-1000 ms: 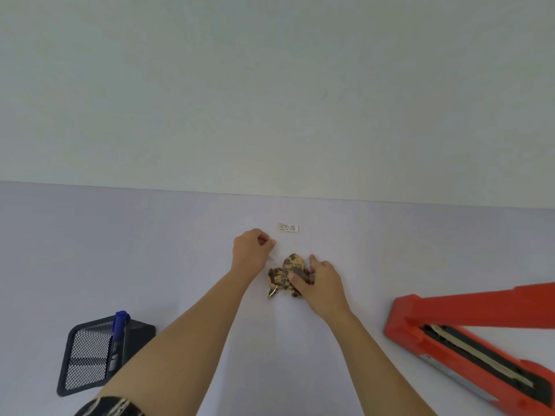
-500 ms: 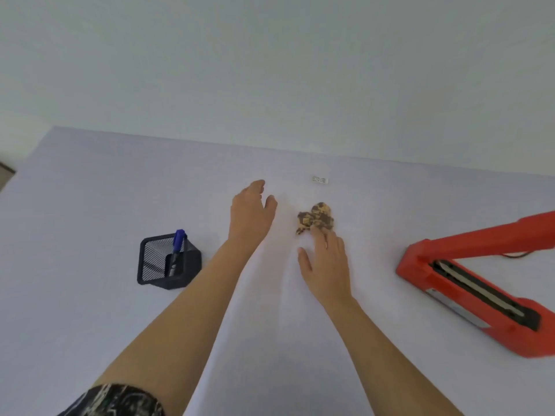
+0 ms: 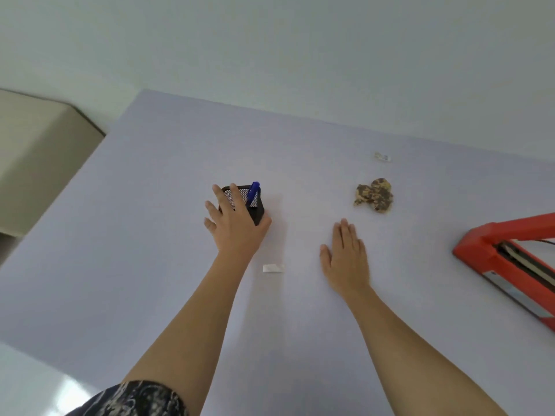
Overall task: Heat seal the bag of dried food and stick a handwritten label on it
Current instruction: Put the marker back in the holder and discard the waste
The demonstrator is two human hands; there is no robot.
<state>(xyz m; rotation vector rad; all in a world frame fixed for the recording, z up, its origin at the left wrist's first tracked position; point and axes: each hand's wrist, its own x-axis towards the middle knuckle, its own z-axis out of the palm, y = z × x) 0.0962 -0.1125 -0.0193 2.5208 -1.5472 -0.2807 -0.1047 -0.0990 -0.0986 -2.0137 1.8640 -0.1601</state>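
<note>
The bag of dried food (image 3: 374, 195), brown and mottled, lies on the pale table right of centre. A small label (image 3: 383, 157) lies beyond it. A white slip of paper (image 3: 273, 268) lies between my forearms. My left hand (image 3: 235, 223) reaches with spread fingers over the black mesh pen holder (image 3: 257, 209), which holds a blue pen (image 3: 253, 194); no grip on it shows. My right hand (image 3: 345, 259) lies flat and open on the table, a little short of the bag. The red heat sealer (image 3: 498, 256) stands at the right edge with its arm raised.
The table (image 3: 150, 235) ends at the left, where a beige surface (image 3: 36, 145) sits lower. A white wall runs behind the far edge.
Both hands have left the bag. My left hand swung left to the pen holder, my right hand drew back and flattened. The view turned left and down.
</note>
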